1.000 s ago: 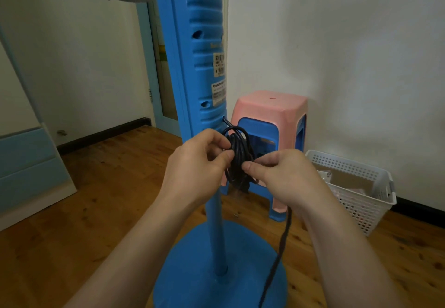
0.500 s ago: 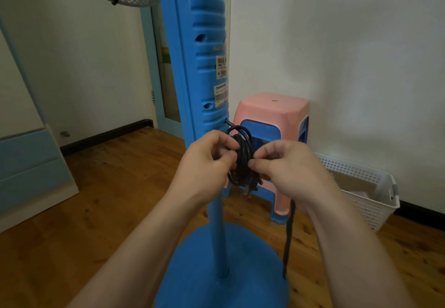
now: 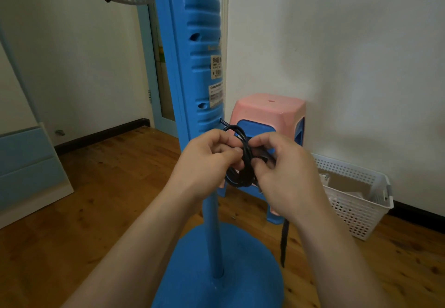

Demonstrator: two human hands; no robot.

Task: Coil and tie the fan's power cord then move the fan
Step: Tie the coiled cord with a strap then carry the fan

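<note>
Both hands pinch the cord (image 3: 242, 163) beside the fan (image 3: 199, 71) column: left hand (image 3: 204, 160) on the coil, right hand (image 3: 286, 170) working a strand. If either pinch slackens before the tie cinches, I think the loops would spring open. Black, thin, wound in a small bundle; a dark tail hangs toward the base.

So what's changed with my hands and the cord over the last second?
The right hand has shifted up and in onto the coiled cord, and the loose black tail below it has been drawn up shorter. The left hand still grips the coil. The fan, the pink stool and the white basket stay put.
</note>
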